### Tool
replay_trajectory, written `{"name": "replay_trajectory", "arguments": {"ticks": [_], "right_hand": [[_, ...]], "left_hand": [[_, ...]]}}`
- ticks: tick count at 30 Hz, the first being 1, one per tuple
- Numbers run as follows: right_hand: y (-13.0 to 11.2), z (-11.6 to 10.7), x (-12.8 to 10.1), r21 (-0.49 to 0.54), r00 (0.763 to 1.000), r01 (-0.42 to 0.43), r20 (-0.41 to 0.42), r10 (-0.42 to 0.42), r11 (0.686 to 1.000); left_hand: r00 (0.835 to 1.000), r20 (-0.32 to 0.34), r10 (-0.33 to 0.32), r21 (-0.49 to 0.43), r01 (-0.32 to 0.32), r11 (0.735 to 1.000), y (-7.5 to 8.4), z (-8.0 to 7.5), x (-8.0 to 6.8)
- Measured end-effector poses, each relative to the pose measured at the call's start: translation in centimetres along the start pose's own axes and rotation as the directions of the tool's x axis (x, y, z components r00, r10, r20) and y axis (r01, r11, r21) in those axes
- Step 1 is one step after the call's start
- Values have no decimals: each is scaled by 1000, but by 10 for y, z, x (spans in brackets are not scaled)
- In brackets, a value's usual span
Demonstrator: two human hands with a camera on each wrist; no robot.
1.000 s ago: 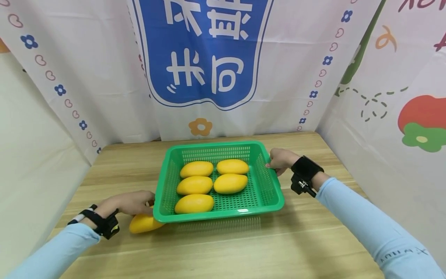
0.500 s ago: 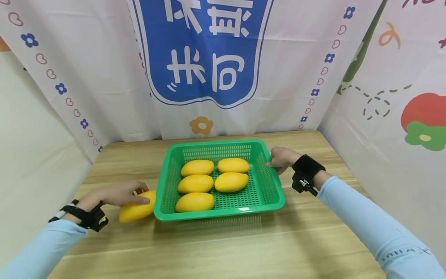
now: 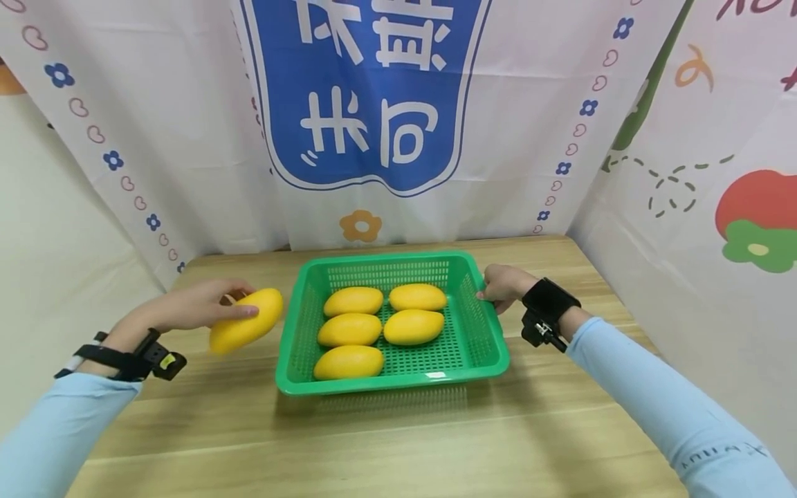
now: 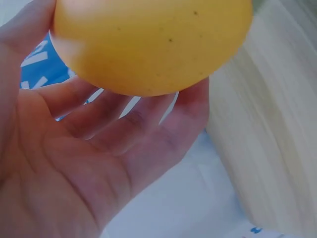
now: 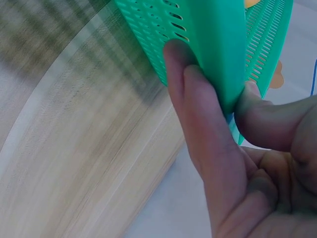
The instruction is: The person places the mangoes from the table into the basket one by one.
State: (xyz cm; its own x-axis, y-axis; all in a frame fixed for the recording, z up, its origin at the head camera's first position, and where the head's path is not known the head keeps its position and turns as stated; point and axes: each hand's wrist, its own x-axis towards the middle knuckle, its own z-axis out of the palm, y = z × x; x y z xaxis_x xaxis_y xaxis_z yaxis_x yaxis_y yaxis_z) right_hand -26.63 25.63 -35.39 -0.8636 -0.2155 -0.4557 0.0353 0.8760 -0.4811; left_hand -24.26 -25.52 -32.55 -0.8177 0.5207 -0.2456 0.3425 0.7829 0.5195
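Note:
My left hand (image 3: 202,304) holds a yellow mango (image 3: 249,322) between thumb and fingers, raised above the table to the left of the basket. In the left wrist view, the mango (image 4: 153,44) shows small dark specks, and the fingers curl behind it. A green slotted basket (image 3: 392,385) stands in the middle with several mangoes inside, among them one at the front left (image 3: 349,362) and one at the back right (image 3: 418,297). My right hand (image 3: 506,285) grips the basket's right rim; in the right wrist view, thumb and fingers pinch the green rim (image 5: 218,54) from both sides.
The wooden table (image 3: 398,449) carries the basket. A white cloth with a blue printed badge (image 3: 367,104) hangs behind it, and a patterned sheet (image 3: 679,277) closes the right side. A pale sheet (image 3: 62,263) stands at the left.
My left hand has drawn a mango out from beside the basket's left wall and lifted it up, left and away from me. The right hand keeps its grip; the basket stays put.

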Motion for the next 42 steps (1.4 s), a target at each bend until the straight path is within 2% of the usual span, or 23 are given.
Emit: {"name": "replay_trajectory", "arguments": {"ticks": [8,13,18,26,42], "right_hand": [[-1,-2,-2,-20,1000,12,4,-12,1000],[-2,0,-1,-11,1000,11,2,-11,1000],[-1,2,0,-5,1000,9,2,-9,1000],[3,0,3,-33,1000,10,3,-10,999],[1,0,4,-13,1000,4,6,-4,1000]], "left_hand": [[999,-19,36,-14,-37,999,24,-3,13],[999,1,46,-29,-46,999,39,1,25],[996,20,92,-25,-91,995,54,5,42],[977,17,212,23,-212,977,77,11,67],[958,94,271,12,-274,962,118,27,102]]}}
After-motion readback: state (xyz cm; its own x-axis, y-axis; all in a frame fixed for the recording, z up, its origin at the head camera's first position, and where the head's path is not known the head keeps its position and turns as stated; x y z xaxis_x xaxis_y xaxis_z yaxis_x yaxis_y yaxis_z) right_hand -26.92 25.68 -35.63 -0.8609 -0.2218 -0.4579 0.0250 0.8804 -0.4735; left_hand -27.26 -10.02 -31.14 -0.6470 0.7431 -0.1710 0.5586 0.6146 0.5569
